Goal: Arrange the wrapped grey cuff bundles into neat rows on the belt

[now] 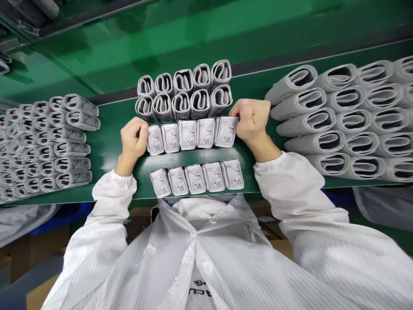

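Observation:
A row of folded printed leaflets [187,134] lies on the green bench, line drawings facing up. At its left end, my left hand [134,137] is closed, thumb and curled fingers against the end leaflet [155,140]. My right hand [251,117] is curled at the other end, its fingertips on the rightmost leaflet [226,131]. Between them the row is held from both ends. A second row of leaflets [195,179] lies nearer to me, along the bench's front edge. Just beyond my hands, two stacked layers of leaflets [181,105] show their rolled ends.
A large stack of folded leaflets [45,146] stands at the left. Bigger folded grey-white bundles [348,125] are piled at the right. The green bench [111,116] has a dark strip along its back, with a green surface [193,34] beyond.

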The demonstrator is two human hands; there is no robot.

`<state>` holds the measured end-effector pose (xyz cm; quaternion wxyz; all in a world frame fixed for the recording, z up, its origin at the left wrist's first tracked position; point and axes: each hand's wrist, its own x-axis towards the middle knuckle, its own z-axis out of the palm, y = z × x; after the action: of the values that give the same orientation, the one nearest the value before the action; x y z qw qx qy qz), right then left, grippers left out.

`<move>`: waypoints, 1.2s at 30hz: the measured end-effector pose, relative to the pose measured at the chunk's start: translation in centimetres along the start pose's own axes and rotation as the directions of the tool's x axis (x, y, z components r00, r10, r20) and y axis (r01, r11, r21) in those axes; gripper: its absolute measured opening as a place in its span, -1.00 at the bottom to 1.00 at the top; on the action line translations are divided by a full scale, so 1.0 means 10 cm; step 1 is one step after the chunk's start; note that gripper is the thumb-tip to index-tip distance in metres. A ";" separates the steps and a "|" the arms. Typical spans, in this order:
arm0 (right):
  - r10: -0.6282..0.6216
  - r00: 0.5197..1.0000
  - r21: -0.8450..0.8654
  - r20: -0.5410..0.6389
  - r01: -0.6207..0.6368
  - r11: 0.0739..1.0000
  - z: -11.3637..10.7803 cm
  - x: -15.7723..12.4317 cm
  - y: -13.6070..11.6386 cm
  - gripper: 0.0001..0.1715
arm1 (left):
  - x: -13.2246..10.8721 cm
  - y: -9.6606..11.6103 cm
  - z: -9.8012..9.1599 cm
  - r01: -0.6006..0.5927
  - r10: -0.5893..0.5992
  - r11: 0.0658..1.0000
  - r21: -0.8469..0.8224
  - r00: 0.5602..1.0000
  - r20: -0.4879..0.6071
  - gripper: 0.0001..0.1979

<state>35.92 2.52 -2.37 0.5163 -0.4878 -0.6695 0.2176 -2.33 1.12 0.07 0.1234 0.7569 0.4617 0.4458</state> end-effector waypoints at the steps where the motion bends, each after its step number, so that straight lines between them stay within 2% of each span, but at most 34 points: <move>1: -0.002 1.000 0.000 -0.004 0.002 1.000 0.00 0.00 -0.01 -0.05 | 0.00 0.00 0.00 -0.005 0.005 1.000 0.005 1.000 -0.005 -0.41; 11: -0.059 0.997 0.054 -0.043 0.061 0.997 0.02 0.01 -0.04 -0.06 | 0.00 -0.01 0.01 -0.007 0.007 1.000 0.013 1.000 -0.006 -0.40; 20: 0.005 1.000 0.061 0.004 -0.005 0.998 0.00 -0.03 0.10 -0.08 | -0.03 -0.05 0.00 -0.021 0.021 0.999 -0.031 1.000 0.010 -0.44; 23: 0.016 1.000 0.035 0.009 -0.016 0.999 0.00 -0.02 0.07 -0.07 | -0.02 -0.04 0.00 -0.015 0.015 1.000 -0.001 1.000 0.004 -0.41; 30: -0.059 0.997 0.059 -0.040 0.061 0.996 0.02 0.02 -0.05 -0.06 | 0.01 0.00 0.00 -0.026 0.026 1.000 0.018 1.000 -0.009 -0.39; 36: -0.051 0.998 0.057 -0.029 0.052 0.997 0.01 0.01 -0.01 -0.06 | 0.02 0.01 0.00 -0.024 0.024 0.999 0.025 1.000 -0.007 -0.38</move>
<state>35.79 2.58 -2.33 0.5448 -0.4581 -0.6681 0.2168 -2.25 1.18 0.24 0.1069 0.7621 0.4585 0.4444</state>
